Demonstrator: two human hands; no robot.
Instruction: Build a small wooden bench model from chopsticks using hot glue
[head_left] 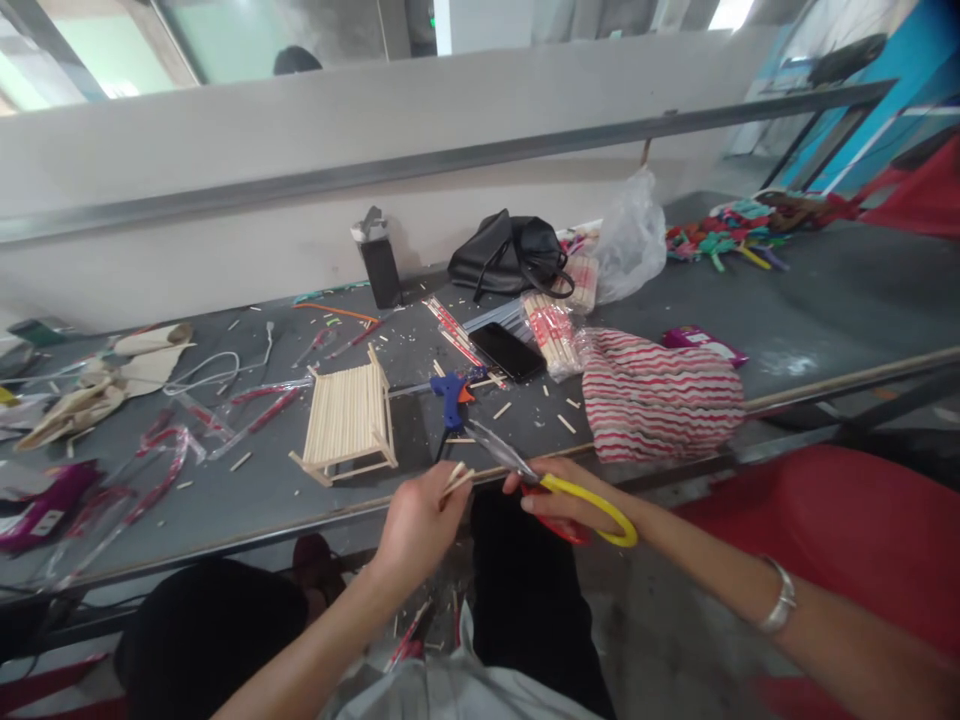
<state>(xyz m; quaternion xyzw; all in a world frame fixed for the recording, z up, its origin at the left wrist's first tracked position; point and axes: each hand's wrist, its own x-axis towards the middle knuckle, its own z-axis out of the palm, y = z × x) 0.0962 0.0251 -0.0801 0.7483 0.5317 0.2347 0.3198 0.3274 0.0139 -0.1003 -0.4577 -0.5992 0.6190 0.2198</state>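
My left hand is closed round short pale wooden sticks, their ends poking out past the thumb. In my right hand is a pair of scissors with yellow and red handles, its blades pointing up and left over the table edge. Just beyond the blades lies a blue hot glue gun with an orange trigger. Left of it stands a small bed-like frame built from wooden sticks, with a slatted top and corner posts.
A phone, packs of chopsticks, a black bag and a striped cloth lie on the grey table. Torn wrappers and stick offcuts are scattered leftward. A red chair stands at right.
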